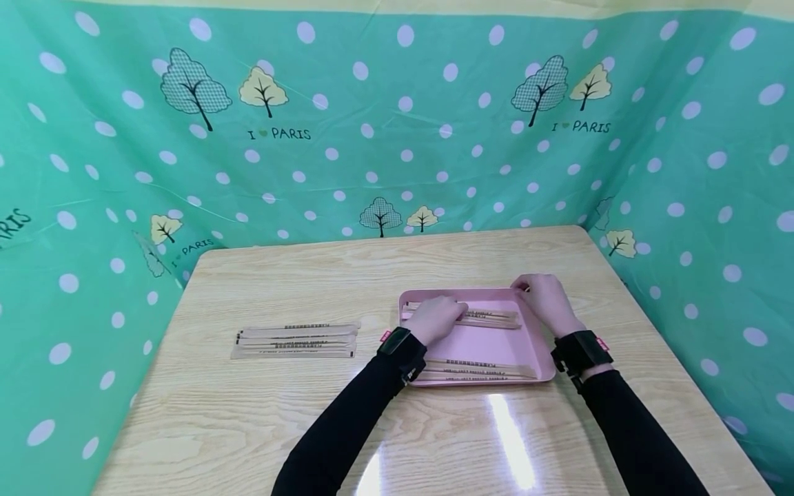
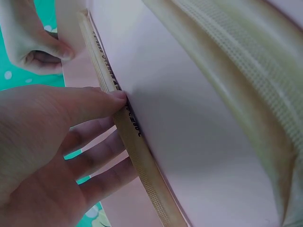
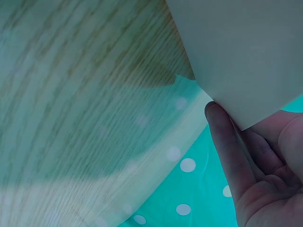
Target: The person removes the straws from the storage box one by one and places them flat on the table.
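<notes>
The pink tray (image 1: 474, 344) stands on the table, tilt not clear. Inside its far part, my left hand (image 1: 436, 319) pinches a small bundle of slim wrapped straws (image 1: 490, 318). In the left wrist view, the thumb lies on the near face of the wrapped bundle (image 2: 137, 146) and the other fingers are behind it. My right hand (image 1: 546, 303) grips the tray's far right corner; the right wrist view shows its fingers around the tray corner (image 3: 244, 113). More wrapped straws (image 1: 471, 370) lie along the tray's near side.
To the left on the wooden table (image 1: 298, 275), several wrapped straws (image 1: 294, 342) lie side by side in a row. A green dotted curtain (image 1: 397, 138) hangs behind the table and along both sides.
</notes>
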A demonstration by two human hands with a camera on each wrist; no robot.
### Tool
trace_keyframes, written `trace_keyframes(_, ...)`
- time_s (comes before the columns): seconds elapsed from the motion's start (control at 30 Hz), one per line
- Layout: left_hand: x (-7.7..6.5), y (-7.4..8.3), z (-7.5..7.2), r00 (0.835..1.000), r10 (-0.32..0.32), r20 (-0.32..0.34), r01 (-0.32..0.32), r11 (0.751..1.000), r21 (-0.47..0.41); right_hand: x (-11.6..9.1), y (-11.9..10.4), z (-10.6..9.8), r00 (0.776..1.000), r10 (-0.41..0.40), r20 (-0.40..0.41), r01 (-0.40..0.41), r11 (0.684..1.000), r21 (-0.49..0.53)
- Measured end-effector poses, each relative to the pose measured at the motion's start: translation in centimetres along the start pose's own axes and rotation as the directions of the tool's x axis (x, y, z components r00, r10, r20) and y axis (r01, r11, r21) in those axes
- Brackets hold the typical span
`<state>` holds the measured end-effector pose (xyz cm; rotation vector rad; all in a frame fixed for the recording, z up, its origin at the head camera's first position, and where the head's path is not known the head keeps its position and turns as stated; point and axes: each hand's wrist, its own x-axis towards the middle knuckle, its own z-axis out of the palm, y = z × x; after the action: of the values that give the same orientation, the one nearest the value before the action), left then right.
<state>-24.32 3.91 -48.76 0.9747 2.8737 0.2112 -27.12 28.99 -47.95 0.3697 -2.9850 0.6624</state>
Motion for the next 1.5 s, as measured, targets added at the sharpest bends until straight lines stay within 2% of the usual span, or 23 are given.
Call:
trace_keyframes(0.33, -0.4, 0.2, -0.5, 0.999, -0.004, -0.033, 0.004, 1.0, -0.009, 0.1, -0.3, -0.2, 1.0, 0.024, 0.008, -0.024, 1.0, 0.003)
trace_keyframes(0.53, -0.5, 0.1, -0.8, 0.998, 0.016, -0.053, -0.018, 0.999, -0.035, 0.0, -0.2, -0.1, 1.0, 0.019, 0.012, -0.019, 1.0, 0.007)
trace_keyframes(0.67, -0.7, 0.1, -1.8, 0.997, 0.03, -0.07, -0.032, 0.999, -0.02, 0.0, -0.2, -0.1, 1.0, 0.009, 0.001, -0.009, 1.0, 0.005)
trace_keyframes(0.9, -1.4, 0.5, -3.9, 0.999, 0.021, -0.027, -0.02, 0.999, 0.04, 0.0, -0.4, -0.2, 1.0, 0.008, 0.011, -0.008, 1.0, 0.007)
trace_keyframes(1.1, -1.8, 1.0, -5.0, 0.999, 0.031, -0.026, -0.029, 0.997, 0.075, -0.1, -0.4, -0.1, 1.0, 0.019, -0.002, -0.019, 1.0, 0.007)
trace_keyframes(1.5, -2.5, 0.5, -4.4, 0.998, 0.038, -0.042, -0.034, 0.995, 0.093, 0.0, -0.4, -0.2, 1.0, 0.012, 0.011, -0.012, 1.0, 0.007)
